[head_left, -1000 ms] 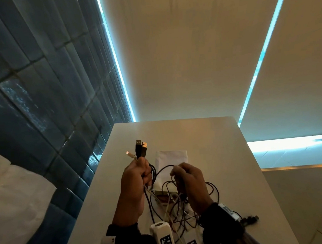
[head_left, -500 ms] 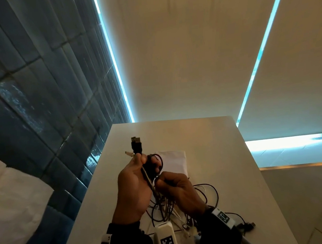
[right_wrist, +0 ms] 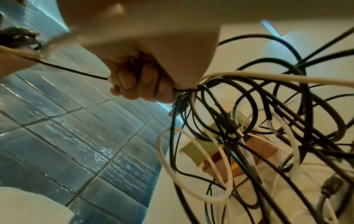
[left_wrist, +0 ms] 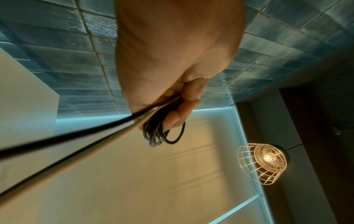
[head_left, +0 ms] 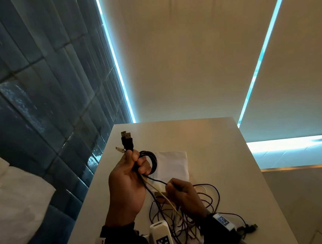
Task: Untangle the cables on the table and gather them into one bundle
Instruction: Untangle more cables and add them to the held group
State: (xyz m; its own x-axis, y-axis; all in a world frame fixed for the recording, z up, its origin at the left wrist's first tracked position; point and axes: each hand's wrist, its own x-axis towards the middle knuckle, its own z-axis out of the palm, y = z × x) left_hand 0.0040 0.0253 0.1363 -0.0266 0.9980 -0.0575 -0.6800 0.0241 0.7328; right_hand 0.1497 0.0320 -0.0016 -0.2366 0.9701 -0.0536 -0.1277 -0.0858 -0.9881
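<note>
- Left hand point(head_left: 125, 185) fingers curl tight round coiled black cable point(head_left: 150, 161), plugs up, keeping wound loops together.
- Right hand point(head_left: 184, 196) fingers pinch black strand, feeding from tangle point(head_left: 184, 217) on bench point(head_left: 228, 164).

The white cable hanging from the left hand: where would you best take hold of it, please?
Grip the white cable on its straight stretch just below the left hand, coming from the right beside the right hand. There it runs taut and separate; lower down it disappears into the tangle.
</note>
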